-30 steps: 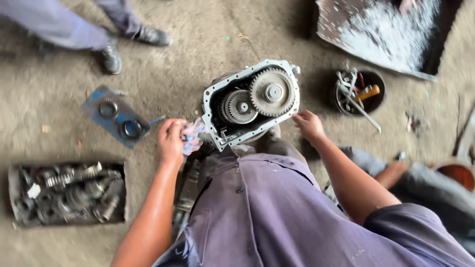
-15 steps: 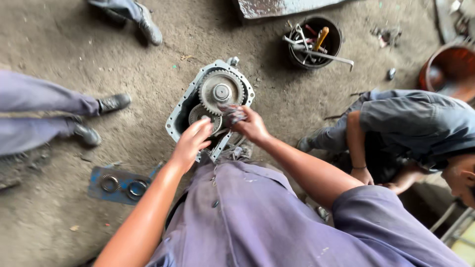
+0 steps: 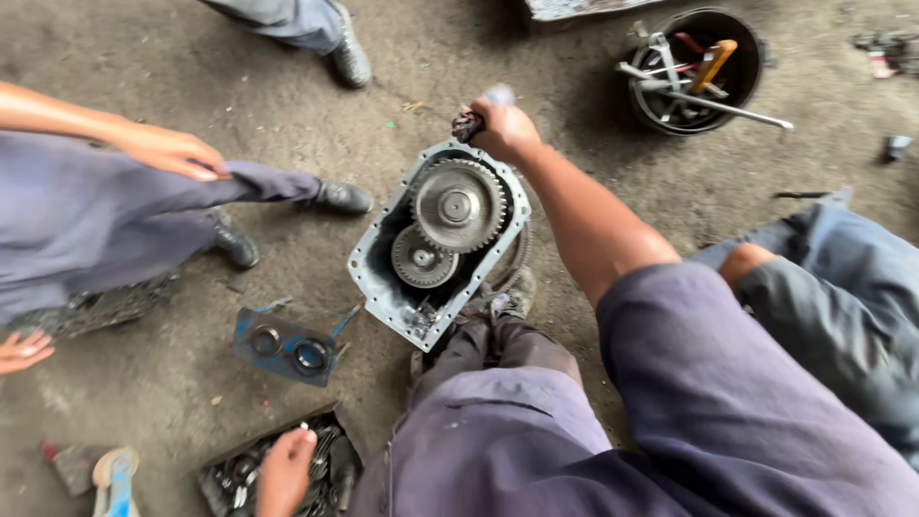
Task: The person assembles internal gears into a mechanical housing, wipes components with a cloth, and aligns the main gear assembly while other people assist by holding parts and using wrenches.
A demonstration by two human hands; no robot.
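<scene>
Grey cast metal forms the gear housing (image 3: 383,278), which lies open-faced on the dirt floor at centre. Inside it sit a large toothed gear (image 3: 459,205) and, touching it on the near-left side, a smaller gear (image 3: 421,258). The right hand (image 3: 504,128) is closed in a fist around a dark greasy rag (image 3: 467,124) at the housing's far edge. The left hand (image 3: 284,469) reaches down with fingers loosely curled into a tray of small parts (image 3: 220,477) at near left; whether it holds anything cannot be told
</scene>
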